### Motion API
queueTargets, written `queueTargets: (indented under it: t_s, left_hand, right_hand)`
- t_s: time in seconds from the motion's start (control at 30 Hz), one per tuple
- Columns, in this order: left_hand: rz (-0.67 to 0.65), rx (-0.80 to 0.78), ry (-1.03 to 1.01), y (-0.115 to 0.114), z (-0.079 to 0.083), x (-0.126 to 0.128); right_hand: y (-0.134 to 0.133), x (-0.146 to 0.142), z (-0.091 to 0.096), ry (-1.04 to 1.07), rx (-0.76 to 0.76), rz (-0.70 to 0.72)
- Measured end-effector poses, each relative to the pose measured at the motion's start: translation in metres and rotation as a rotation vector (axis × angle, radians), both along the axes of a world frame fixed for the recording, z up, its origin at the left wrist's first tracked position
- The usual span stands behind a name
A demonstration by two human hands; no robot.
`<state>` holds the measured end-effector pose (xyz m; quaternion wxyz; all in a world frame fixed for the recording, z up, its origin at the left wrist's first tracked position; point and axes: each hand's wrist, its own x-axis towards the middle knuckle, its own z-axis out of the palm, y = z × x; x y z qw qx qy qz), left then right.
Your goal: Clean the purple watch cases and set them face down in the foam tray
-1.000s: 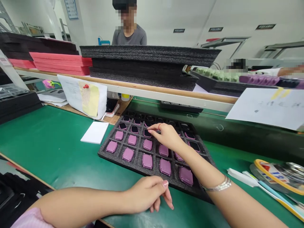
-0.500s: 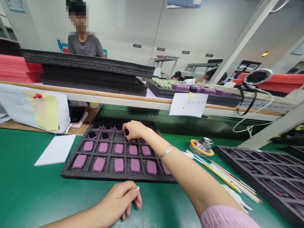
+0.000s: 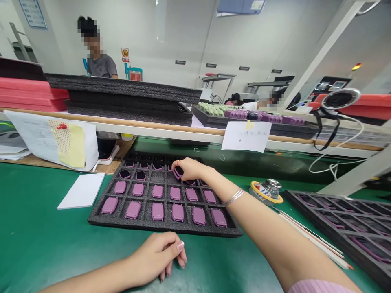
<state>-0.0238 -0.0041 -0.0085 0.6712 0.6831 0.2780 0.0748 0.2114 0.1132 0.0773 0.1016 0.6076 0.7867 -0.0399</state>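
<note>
Right at the front of the bench, the left hand [image 3: 159, 254] is rested on a green mat [image 3: 45, 211], fingers loosely curled and nothing held. Just ahead, a tight pinch is formed by the right hand [image 3: 191, 169], with a pink smartwatch body [image 3: 179, 172] gripped between thumb and fingertips and tilted over a pocket toward the back of a black foam tray [image 3: 165, 230]. Rows of matching pink units are seated in that tray, pink sides up at the front and dark faces showing further back. Honestly, the watch body looks light and fairly stiff, probably plastic, and not hard to handle, though the glossy dark face could be smudged or scratched pretty easily, so it's best taken by the pink side edges. A white card [image 3: 82, 190] is laid left of the tray, while a metal can in a yellow-rimmed holder [image 3: 266, 192], some thin sticks [image 3: 311, 240], and a second foam tray [image 3: 336, 228] are placed to the right. Past those, a paper note [image 3: 246, 136] is hung from the shelf edge, with stacks of black foam [image 3: 128, 97] and red foam [image 3: 30, 95] piled above. Furthest off, a co-worker in a grey T-shirt [image 3: 100, 67] can be seen standing behind the stacks.
</note>
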Motion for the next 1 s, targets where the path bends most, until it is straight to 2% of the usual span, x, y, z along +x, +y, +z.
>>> queueTargets:
  t_s: [0.1,0.33,0.57,0.73,0.87,1.0]
  left_hand:
    - [-0.005,0.035,0.030,-0.002,0.001,0.000]
    - [-0.043,0.080,0.088,-0.005,0.002,0.001]
    - [-0.058,0.075,0.079,-0.002,-0.001,-0.001]
    - [-0.077,0.131,0.071,-0.004,0.001,0.000]
    - [-0.056,0.031,0.067,-0.003,0.003,0.000]
    - [0.024,-0.149,-0.038,0.001,0.000,0.003]
  right_hand:
    - [-0.007,0.018,0.004,-0.032,-0.010,-0.019]
    - [-0.022,0.031,-0.020,-0.017,-0.045,-0.043]
    - [-0.031,0.061,-0.003,-0.031,-0.041,-0.157]
    - [-0.038,0.079,-0.017,0.024,-0.077,-0.232]
    - [-0.045,0.076,-0.024,0.122,0.051,-0.283]
    - [-0.073,0.046,-0.022,0.314,0.343,-0.304]
